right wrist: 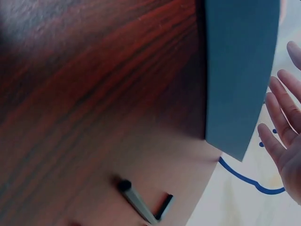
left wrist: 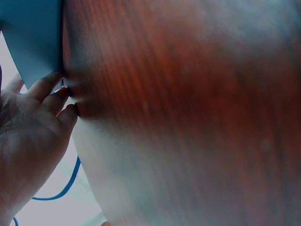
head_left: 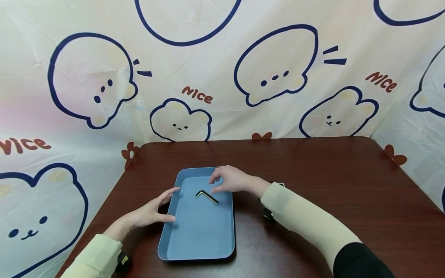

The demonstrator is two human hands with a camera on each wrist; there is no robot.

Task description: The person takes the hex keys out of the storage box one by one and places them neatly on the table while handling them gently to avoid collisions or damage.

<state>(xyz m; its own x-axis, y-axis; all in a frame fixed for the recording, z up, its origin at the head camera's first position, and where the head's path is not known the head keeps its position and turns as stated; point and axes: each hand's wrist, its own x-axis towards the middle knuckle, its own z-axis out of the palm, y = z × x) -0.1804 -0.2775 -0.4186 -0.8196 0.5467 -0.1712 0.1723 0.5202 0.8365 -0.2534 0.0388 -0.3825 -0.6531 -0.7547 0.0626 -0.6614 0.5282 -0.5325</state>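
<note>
A blue rectangular tray (head_left: 205,239) lies on the table, with a shiny gold-toned L-shaped hex key (head_left: 207,197) in its upper half. My left hand (head_left: 147,211) is at the tray's left side, thumb and fingers spread along the rim. In the left wrist view, the fingertips (left wrist: 49,84) are by the tray's outer wall (left wrist: 35,37). Over the tray's upper right part hovers my right hand (head_left: 231,179), fingers bent loosely downward, holding nothing. The right wrist view shows its fingers (right wrist: 282,106) spread apart beside the tray wall (right wrist: 237,80).
The dark brown wooden table (head_left: 313,166) extends around the tray. A metallic angled piece (right wrist: 138,202) lies on the table in the right wrist view. A pale cloth (head_left: 222,69) with bear drawings hangs behind and beside the table.
</note>
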